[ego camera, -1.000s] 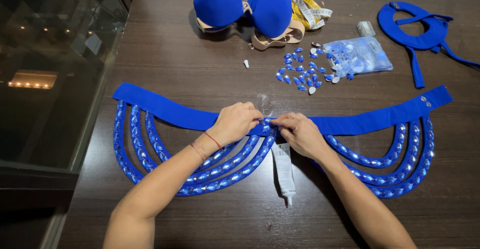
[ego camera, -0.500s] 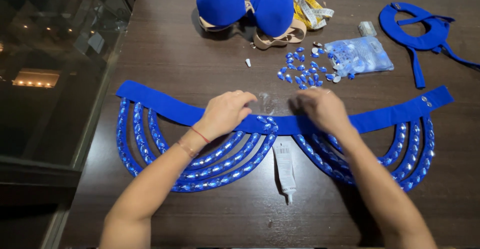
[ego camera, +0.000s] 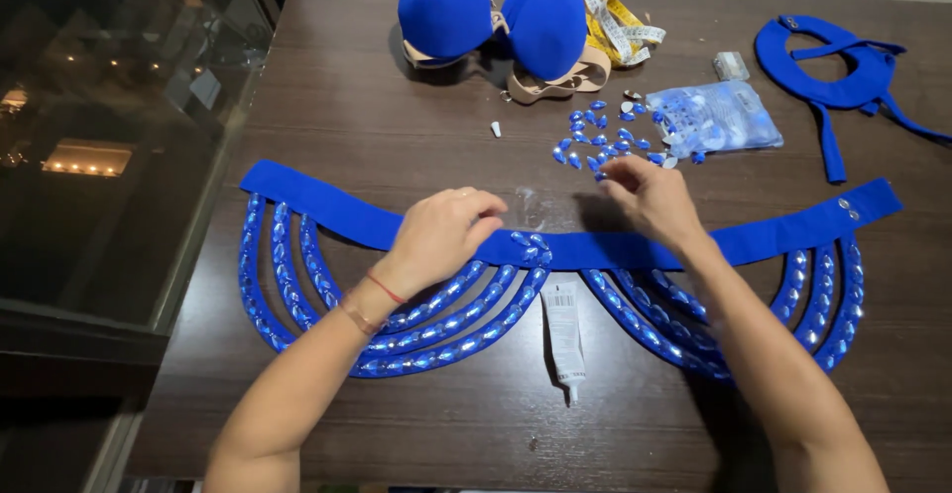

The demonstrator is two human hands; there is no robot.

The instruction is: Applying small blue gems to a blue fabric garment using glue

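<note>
We are looking down at a dark wooden bench (ego camera: 397, 126) carrying a blue fabric belt (ego camera: 327, 210) with looping strands hanging below it. The strands on both sides are already wearing rows of blue gems; the flat band itself is showing gems only at its middle, just beside our left thumb, so we are judging the strands done and most of the band still bare. Our left hand (ego camera: 441, 235) is lying on the band left of centre, fingers curled loosely and pressing the cloth flat, gripping nothing that we can see. Our right hand (ego camera: 650, 195) is reaching past the band toward the loose gems (ego camera: 590, 141) scattered on the bench, its fingers (ego camera: 613, 171) pinched nearly together at the edge of the pile; whether a gem is sitting between them we cannot tell. A white glue tube (ego camera: 565, 334) is lying below the band's middle, untouched. Further back we are listing a clear bag of gems (ego camera: 714, 116), a blue padded bra (ego camera: 491, 17), a yellow measuring tape (ego camera: 620, 27) and a blue collar piece (ego camera: 833, 66), all well apart from the hands.
</note>
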